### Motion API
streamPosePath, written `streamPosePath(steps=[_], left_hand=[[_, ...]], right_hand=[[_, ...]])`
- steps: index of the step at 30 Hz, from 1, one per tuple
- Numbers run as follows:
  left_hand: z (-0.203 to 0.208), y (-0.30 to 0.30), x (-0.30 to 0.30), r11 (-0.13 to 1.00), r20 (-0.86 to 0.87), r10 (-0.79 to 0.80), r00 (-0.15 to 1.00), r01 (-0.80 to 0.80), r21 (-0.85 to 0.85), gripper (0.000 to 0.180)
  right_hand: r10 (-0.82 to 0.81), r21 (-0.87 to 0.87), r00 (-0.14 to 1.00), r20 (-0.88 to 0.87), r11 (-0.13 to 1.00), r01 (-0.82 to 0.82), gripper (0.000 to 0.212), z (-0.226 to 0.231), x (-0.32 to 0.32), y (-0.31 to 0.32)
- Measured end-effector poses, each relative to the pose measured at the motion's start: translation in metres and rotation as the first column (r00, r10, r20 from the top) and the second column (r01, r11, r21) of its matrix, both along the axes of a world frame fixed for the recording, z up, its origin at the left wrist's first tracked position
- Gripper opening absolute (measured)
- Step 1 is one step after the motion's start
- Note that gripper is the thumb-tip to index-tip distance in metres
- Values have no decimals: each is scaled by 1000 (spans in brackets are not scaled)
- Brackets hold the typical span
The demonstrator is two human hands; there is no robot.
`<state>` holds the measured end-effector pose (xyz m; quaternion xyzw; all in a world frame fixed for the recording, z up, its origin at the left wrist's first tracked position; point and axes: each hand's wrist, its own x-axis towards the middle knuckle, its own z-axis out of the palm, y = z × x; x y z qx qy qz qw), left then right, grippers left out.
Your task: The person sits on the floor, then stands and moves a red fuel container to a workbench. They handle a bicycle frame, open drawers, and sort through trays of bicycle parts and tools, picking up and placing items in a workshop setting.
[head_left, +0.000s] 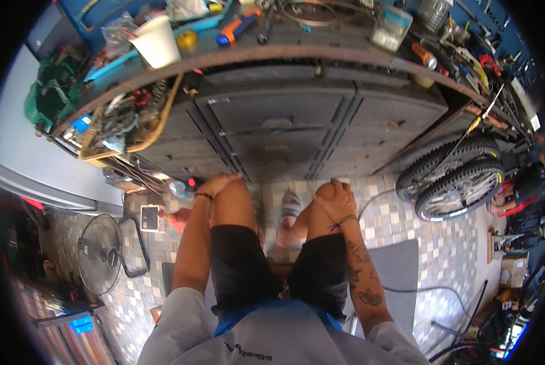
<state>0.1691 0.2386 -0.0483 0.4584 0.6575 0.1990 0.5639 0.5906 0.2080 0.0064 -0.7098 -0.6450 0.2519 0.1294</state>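
Observation:
My left hand (219, 183) lies on my left knee (231, 198), holding nothing, its fingers stretched over the kneecap. On my right knee (326, 196) rests my right hand (339, 199), open, with its fingers lying along the skin. In front of both knees stands a dark cabinet with drawers (278, 131), apart from the hands. Above it runs a worn workbench (321, 53). A white cup (157, 42), an orange and blue hand tool (238, 28) and a clear plastic container (392, 29) stand or lie on it.
Two bicycle wheels (461, 177) lean at the right, near a partly visible person (519, 193). A standing fan (101, 254) is at the left. Beneath the bench's left end sits a tray of metal parts (132, 118). A dark hose (400, 289) crosses the grey mat (394, 261).

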Motion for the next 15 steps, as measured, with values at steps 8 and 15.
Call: streamPosePath(steps=[8, 15], left_hand=[[-46, -29, -15, 939, 326, 291, 900, -334, 82, 44], [-91, -3, -32, 869, -303, 165, 939, 7, 494, 46]], right_hand=[[7, -217, 977, -213, 975, -54, 78, -5, -8, 41], [7, -63, 987, -159, 998, -17, 79, -29, 8, 34]])
